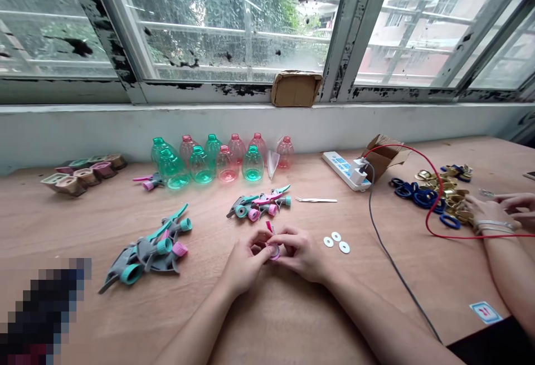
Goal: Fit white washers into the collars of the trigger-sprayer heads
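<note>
Close together at the middle of the table, my left hand [249,259] and my right hand [301,252] are both closed on one spray trigger head [273,252]. Its pink collar faces me between my thumbs, and a pink lever tip sticks up past my fingers; the rest is hidden. Just beyond lies a small pile of grey, pink and teal spray trigger heads [259,204]. White ring washers [344,247] lie flat to the right of my right hand. Behind them is a pair of metal tweezers [316,200].
Green and red clear bottles [202,165] stand along the wall. More trigger heads [152,248] lie at left. A power strip [346,171] with grey and red cables is at right. A co-worker's hands [491,214] are among gold and blue parts [426,195].
</note>
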Demonstrator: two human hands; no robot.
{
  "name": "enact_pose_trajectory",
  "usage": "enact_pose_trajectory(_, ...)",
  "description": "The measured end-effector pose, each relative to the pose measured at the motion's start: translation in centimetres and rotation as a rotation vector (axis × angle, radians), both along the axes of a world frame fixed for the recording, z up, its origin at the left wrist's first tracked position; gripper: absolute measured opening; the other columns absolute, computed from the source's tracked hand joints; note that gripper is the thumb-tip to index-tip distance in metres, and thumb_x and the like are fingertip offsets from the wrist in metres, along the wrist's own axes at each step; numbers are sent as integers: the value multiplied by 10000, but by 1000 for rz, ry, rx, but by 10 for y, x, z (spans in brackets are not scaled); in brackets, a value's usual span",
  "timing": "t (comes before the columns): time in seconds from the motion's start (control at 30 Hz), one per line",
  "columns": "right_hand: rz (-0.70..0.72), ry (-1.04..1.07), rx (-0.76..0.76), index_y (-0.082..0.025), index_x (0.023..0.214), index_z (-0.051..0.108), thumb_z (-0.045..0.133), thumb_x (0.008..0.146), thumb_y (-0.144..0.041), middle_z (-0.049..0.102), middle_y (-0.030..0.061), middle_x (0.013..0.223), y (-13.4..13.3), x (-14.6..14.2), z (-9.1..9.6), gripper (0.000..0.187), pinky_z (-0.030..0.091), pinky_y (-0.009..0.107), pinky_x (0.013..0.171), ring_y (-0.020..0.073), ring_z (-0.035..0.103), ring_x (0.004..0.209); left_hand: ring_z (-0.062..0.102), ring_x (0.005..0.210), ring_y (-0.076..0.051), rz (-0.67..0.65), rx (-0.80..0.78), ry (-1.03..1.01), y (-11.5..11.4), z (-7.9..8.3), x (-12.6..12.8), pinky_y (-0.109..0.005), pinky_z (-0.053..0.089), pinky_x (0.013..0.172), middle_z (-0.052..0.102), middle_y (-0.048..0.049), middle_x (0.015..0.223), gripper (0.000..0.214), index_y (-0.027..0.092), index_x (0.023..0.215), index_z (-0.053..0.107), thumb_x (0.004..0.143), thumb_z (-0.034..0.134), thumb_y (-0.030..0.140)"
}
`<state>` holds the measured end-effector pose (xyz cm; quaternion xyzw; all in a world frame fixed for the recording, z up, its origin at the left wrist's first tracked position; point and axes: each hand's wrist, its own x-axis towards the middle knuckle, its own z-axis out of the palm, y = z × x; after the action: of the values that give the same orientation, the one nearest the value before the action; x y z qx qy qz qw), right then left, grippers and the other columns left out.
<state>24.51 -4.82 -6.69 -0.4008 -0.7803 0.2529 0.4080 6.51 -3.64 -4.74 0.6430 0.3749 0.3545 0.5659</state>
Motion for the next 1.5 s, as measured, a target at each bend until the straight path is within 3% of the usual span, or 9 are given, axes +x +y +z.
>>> enact_pose_trajectory(0.4,-6,-8,-4,-233,1033,705,719,775,-277,630,27,925,-2,-5,0,262,404,215,531,82,482,579,608,697,-139,80,54,50,-3,-1,5,-222,478,599,646,-18,803,101,157,893,600,822,586,227)
enact_pose_trajectory(0.67,-23,-1,-41,-239,1100,683,691,790,-227,652,38,941,-4,0,4,310,426,220,544,93,523,596,622,792,-155,-24,125,112,-5,1,-6,-253,500,680,659,-68,1042,353,192,1170,539,823,588,226)
enact_pose_trajectory(0.87,-1,-227,-44,-274,1153,638,683,747,-184,694,8,932,5,45,21,418,453,245,621,107,554,607,551,624,-121,-32,285,339,-6,4,-4,-228,421,591,628,8,766,296,204,1092,613,802,557,179)
enact_pose_trajectory(0.97,-258,-381,-144,-236,973,710,687,759,-281,691,17,835,11,91,34,220,419,250,581,132,555,616,502,571,-120,-44,353,437,-7,4,-2,-230,383,566,568,34,650,258,211,1041,647,794,574,201)
enact_pose_trajectory(1.03,-323,-481,-307,-212,871,732,701,737,-315,691,24,784,12,114,39,172,398,245,552,145,578,627,519,598,-127,-46,391,465,-8,3,-1,-236,394,587,602,21,703,281,216,1061,646,789,576,199)
enact_pose_trajectory(1.13,-279,-505,-546,-192,805,720,707,704,-296,688,16,711,11,126,40,146,395,234,518,153,606,613,572,678,-142,-81,451,487,-8,2,-2,-253,432,661,673,-9,866,301,227,1068,644,779,578,172)
enact_pose_trajectory(1.27,-214,-439,-687,-171,764,674,646,714,-232,662,6,635,10,118,35,84,396,225,481,137,591,538,637,839,-183,-116,527,505,-7,-2,-3,-286,459,790,707,-22,995,331,238,1082,635,764,600,152)
enact_pose_trajectory(1.4,-209,-421,-709,-167,715,611,622,706,-197,634,-3,618,9,114,32,34,372,211,465,115,553,510,649,954,-209,-150,546,502,-8,-4,-3,-305,470,848,705,-25,1069,338,246,1093,639,766,622,162)
enact_pose_trajectory(1.5,-170,-382,-611,-174,673,567,633,706,-202,592,-24,602,12,110,26,80,343,200,466,99,504,519,628,1031,-213,-141,565,485,-8,-4,-3,-321,466,908,686,-32,1126,369,249,1164,614,807,584,160)
